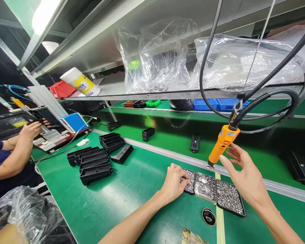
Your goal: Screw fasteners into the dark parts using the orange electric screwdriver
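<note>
My left hand [175, 180] rests on the green bench with its fingertips in the leftmost of three shallow trays [230, 197] full of small silver screws. Whether it pinches a screw is hidden by the fingers. My right hand [244, 169] is raised with fingers spread, just right of an orange electric screwdriver [222, 143] that hangs by a black coiled cable; the hand is close to it but holds nothing.
Stacked black plastic housings [95, 161] lie to the left on the bench. More black parts [147, 134] sit on the conveyor behind. A co-worker's hands [30, 130] work at far left. Plastic bags [165, 57] fill the shelf above. A round black disc [208, 216] lies near the trays.
</note>
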A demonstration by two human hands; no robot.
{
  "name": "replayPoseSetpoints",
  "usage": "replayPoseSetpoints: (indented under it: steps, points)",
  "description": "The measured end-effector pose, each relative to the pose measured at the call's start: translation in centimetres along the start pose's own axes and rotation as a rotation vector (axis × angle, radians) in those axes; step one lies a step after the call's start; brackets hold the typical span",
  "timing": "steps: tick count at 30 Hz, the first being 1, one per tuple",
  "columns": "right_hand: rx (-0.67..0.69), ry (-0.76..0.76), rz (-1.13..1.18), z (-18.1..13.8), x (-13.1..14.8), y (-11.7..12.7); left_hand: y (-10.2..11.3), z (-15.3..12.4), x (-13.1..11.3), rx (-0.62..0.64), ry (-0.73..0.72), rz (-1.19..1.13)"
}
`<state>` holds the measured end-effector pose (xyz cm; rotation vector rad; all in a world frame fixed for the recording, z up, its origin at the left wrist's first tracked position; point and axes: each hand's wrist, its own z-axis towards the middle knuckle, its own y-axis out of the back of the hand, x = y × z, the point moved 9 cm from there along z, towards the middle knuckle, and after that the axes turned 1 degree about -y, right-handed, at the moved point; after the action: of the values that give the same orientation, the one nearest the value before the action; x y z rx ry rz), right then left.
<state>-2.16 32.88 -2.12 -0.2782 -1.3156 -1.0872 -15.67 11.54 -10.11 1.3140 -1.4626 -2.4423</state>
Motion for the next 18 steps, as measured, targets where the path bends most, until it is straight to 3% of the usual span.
replayPoseSetpoints:
  steps: [4,7,12,18]
  points:
    - [0.045,0.013,0.052,2.9,1.6,-2.5,1.3,-1.5,-1.1,-0.057,0.073,-0.124]
    - [0.036,-0.017,0.069,3.3,1.9,-3.1,1.7,-3.3,-2.2,-0.083,0.11,-0.217]
    - [0.03,-0.018,0.219,0.8,2.9,-2.3,1.1,-6.2,-3.3,-0.114,0.13,-0.462]
    - [0.119,-0.083,0.651,-3.1,6.3,-2.1,-0.2,-7.2,-4.5,-0.114,0.019,-0.654]
